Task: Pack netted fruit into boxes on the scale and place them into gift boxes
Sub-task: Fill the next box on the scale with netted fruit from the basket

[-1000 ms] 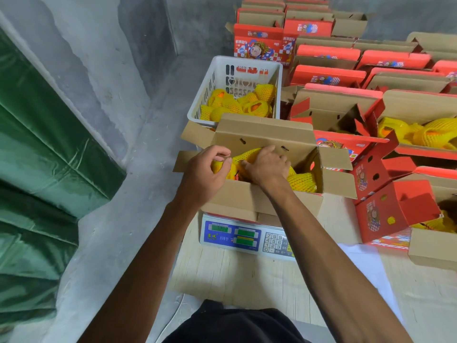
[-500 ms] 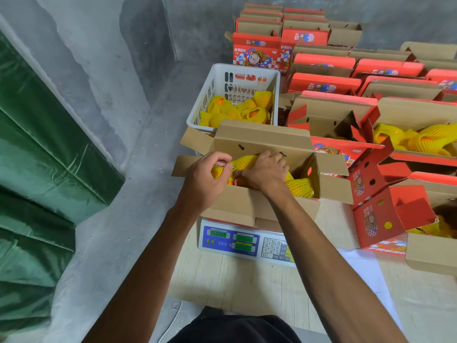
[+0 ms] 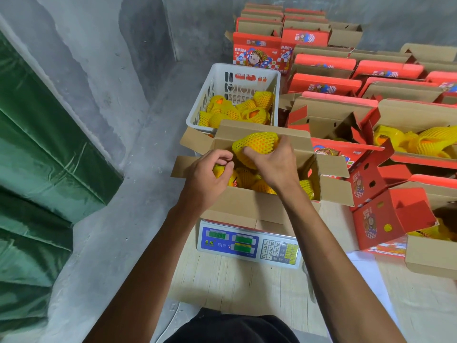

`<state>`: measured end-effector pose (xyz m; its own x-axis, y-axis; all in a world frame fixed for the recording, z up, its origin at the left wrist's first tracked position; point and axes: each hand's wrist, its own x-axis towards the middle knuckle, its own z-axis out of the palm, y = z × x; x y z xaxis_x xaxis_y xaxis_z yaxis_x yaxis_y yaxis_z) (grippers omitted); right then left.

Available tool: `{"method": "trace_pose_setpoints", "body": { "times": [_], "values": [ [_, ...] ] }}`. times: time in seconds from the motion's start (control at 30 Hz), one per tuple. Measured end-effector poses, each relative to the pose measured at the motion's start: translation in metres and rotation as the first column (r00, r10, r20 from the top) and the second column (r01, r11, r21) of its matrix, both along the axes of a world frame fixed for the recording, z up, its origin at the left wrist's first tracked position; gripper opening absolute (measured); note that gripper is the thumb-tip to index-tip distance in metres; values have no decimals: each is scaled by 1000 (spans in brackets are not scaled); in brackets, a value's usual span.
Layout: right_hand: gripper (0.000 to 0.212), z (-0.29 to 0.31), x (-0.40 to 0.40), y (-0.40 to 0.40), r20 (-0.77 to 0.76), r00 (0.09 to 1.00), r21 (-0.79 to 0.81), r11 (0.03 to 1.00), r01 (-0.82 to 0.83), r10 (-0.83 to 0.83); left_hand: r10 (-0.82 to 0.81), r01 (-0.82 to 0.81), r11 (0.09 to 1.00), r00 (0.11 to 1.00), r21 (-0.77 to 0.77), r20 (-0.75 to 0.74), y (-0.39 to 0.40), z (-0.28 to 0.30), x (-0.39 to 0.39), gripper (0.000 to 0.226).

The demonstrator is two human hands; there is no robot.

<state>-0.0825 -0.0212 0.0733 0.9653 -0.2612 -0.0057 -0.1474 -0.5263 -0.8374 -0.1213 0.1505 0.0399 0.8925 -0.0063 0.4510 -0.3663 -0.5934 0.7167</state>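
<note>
where the box [image 3: 249, 209] flaps splay, both hands curled on netted fruit (right hand [image 3: 270, 162] above the rim, left hand [image 3: 207, 174] inside).

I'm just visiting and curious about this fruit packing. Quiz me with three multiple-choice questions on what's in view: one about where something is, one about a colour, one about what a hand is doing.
1. Where does the open cardboard box being filled stand?
A. on the scale
B. inside the white basket
C. on the green sheet

2. What colour is the netting on the fruit?
A. white
B. yellow
C. blue

3. What is the right hand doing?
A. pressing the scale's keys
B. hanging idle
C. gripping a netted fruit

Answers:
1. A, the scale shows its display and keypad just beneath the box's near side.
2. B, the netted fruit is sleeved in yellow mesh, like those in the white basket.
3. C, its fingers curl around the fruit above the box.
</note>
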Motion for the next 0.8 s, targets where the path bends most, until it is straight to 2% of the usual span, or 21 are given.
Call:
{"method": "trace_pose_setpoints", "body": {
  "times": [0.37,0.6,0.73,0.8],
  "values": [
    [75,1,9,9,-13,998,22,998,-55,55,31,-31,1000,1000,-4,3,-3,0,12,20],
    [65,17,47,8,-31,992,125,985,-116,121,32,-42,983,998,-177,-57,-6,16,43,30],
    [62,28,86,2,33,990,50,989,-139,137,-11,-6,982,996,-191,-85,-3,29,78,33],
    [73,32,115,0,25,988,-5,989,-150,150,-49,25,988,987,-153,-154,-1,33,104,34]
  ]
}}
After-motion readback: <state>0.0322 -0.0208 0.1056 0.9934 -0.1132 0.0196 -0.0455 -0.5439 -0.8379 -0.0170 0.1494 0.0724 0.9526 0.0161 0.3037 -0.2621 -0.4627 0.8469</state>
